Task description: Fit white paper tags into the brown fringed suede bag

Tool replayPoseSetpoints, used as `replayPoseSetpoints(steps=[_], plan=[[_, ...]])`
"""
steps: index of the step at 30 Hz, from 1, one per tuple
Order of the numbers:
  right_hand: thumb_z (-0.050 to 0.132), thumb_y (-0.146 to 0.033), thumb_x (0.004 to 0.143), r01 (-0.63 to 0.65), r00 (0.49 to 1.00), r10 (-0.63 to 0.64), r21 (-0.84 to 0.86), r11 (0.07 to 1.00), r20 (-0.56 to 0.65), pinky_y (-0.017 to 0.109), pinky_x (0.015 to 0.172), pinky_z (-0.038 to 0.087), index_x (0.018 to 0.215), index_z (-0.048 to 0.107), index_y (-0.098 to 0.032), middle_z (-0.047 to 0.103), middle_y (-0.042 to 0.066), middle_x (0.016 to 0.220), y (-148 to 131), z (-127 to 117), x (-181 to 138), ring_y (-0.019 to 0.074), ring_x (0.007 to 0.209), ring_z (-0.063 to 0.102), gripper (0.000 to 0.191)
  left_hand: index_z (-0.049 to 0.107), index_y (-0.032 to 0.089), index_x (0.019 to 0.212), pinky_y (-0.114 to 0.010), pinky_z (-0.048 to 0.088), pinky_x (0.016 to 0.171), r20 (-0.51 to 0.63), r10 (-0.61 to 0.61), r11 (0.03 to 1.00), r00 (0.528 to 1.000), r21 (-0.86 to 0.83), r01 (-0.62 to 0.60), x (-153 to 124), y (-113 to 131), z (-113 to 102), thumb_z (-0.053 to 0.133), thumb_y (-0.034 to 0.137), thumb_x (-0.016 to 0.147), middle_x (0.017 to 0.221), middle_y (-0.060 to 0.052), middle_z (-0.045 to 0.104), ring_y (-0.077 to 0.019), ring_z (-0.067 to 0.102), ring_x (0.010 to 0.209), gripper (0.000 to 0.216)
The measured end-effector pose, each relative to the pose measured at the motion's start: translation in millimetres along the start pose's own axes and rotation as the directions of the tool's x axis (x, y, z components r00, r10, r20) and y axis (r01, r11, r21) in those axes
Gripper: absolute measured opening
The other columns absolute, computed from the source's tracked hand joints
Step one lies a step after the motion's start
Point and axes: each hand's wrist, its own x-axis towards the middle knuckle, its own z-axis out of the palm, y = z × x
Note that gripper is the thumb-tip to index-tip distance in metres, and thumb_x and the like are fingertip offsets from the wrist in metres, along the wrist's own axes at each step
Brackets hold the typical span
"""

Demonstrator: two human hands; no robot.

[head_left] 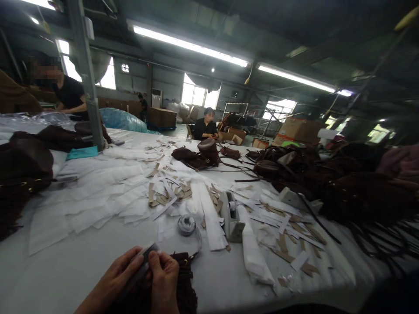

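Observation:
My left hand (119,274) and my right hand (163,279) meet at the bottom edge of the view, both pinching a thin grey strip (145,257) between thumbs and fingers. Under them lies a dark brown fringed bag (186,283) on the white table (65,270). A small roll of tape (186,224) sits just beyond the hands, and a grey tape dispenser (231,216) stands to its right.
White paper sheets (98,196) and brown card scraps (173,192) cover the table's middle. Dark brown bags are piled at right (343,183), left (22,170) and centre (201,155). A steel post (87,74) rises at left. Two other people sit at the far side.

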Motion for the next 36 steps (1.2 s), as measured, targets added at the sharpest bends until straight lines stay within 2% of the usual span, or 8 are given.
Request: replayPoseSetpoints(steps=[3, 5, 7, 13, 20, 26, 30, 36], plan=[[0.066, -0.060, 0.071, 0.008, 1.000, -0.008, -0.006, 1.000, 0.000, 0.019, 0.036, 0.022, 0.059, 0.052, -0.016, 0.041, -0.007, 0.043, 0.0, 1.6, -2.4, 0.0052, 0.037, 0.030, 0.048, 0.064, 0.017, 0.094, -0.022, 0.049, 0.051, 0.082, -0.049, 0.996, 0.995, -0.073, 0.055, -0.4, -4.2, -2.4, 0.065, 0.056, 0.076, 0.076, -0.003, 0.069, -0.0162, 0.060, 0.058, 0.043], [0.066, -0.059, 0.071, 0.012, 1.000, -0.012, -0.016, 1.000, -0.002, 0.020, 0.036, 0.022, 0.058, 0.051, -0.017, 0.040, -0.007, 0.043, 0.5, 1.5, -3.7, 0.0053, 0.037, 0.030, 0.047, 0.062, 0.018, 0.096, -0.022, 0.049, 0.053, 0.179, -0.043, 0.991, 0.983, -0.118, 0.065, 0.1, -7.1, -4.3, 0.061, 0.053, 0.081, 0.073, -0.002, 0.067, -0.0162, 0.060, 0.060, 0.038], [0.067, -0.057, 0.071, 0.020, 1.000, -0.020, -0.020, 1.000, -0.003, 0.020, 0.037, 0.021, 0.058, 0.050, -0.017, 0.039, -0.007, 0.044, 1.0, 0.2, -4.3, 0.0052, 0.038, 0.029, 0.046, 0.060, 0.019, 0.101, -0.024, 0.050, 0.060, 0.219, -0.027, 0.991, 0.975, -0.124, 0.055, 0.8, -8.8, -5.5, 0.058, 0.050, 0.085, 0.077, -0.001, 0.067, -0.0184, 0.062, 0.069, 0.035], [0.065, -0.053, 0.074, 0.005, 1.000, -0.006, -0.041, 0.999, -0.027, 0.020, 0.038, 0.023, 0.057, 0.050, -0.017, 0.040, -0.007, 0.044, -0.5, -4.7, -4.7, 0.0056, 0.039, 0.030, 0.042, 0.060, 0.019, 0.105, -0.026, 0.050, 0.079, 0.191, 0.082, 0.994, 0.978, 0.058, -0.094, 2.1, -7.8, -4.6, 0.053, 0.045, 0.089, 0.090, -0.002, 0.068, -0.0221, 0.063, 0.088, 0.031], [0.066, -0.049, 0.076, 0.003, 1.000, -0.004, -0.011, 1.000, -0.013, 0.020, 0.039, 0.022, 0.060, 0.054, -0.016, 0.040, -0.007, 0.047, 3.4, -8.4, -6.1, 0.0061, 0.041, 0.030, 0.039, 0.064, 0.018, 0.106, -0.026, 0.049, 0.081, 0.137, 0.120, 0.979, 0.983, 0.148, -0.140, 0.2, -6.8, -1.5, 0.055, 0.045, 0.088, 0.096, -0.004, 0.070, -0.0231, 0.064, 0.091, 0.034], [0.065, -0.054, 0.076, 0.016, 1.000, -0.017, -0.082, 0.996, -0.003, 0.020, 0.037, 0.020, 0.061, 0.055, -0.016, 0.039, -0.007, 0.046, 3.0, -10.9, -2.7, 0.0060, 0.040, 0.029, 0.042, 0.064, 0.018, 0.111, -0.026, 0.050, 0.078, 0.193, 0.108, 0.989, 0.975, 0.080, -0.126, -5.4, 5.9, 2.6, 0.051, 0.046, 0.090, 0.094, -0.004, 0.070, -0.0223, 0.064, 0.087, 0.038], [0.065, -0.055, 0.077, 0.012, 1.000, -0.013, -0.094, 0.996, -0.003, 0.020, 0.038, 0.019, 0.061, 0.055, -0.015, 0.039, -0.007, 0.047, 3.0, -10.8, 1.1, 0.0058, 0.041, 0.029, 0.043, 0.068, 0.015, 0.098, -0.024, 0.050, 0.072, 0.143, 0.121, 0.986, 0.982, 0.098, -0.135, -2.5, 10.8, 4.4, 0.053, 0.047, 0.088, 0.086, -0.005, 0.070, -0.0203, 0.063, 0.079, 0.037], [0.068, -0.054, 0.074, -0.028, 1.000, 0.028, -0.054, 0.998, -0.012, 0.019, 0.038, 0.020, 0.060, 0.052, -0.016, 0.039, -0.008, 0.048, 3.0, -11.2, 2.3, 0.0059, 0.042, 0.028, 0.043, 0.069, 0.012, 0.097, -0.025, 0.049, 0.066, 0.158, 0.076, 0.997, 0.984, -0.006, -0.076, 2.2, 10.4, 6.7, 0.056, 0.051, 0.085, 0.079, -0.005, 0.069, -0.0193, 0.060, 0.071, 0.043]])
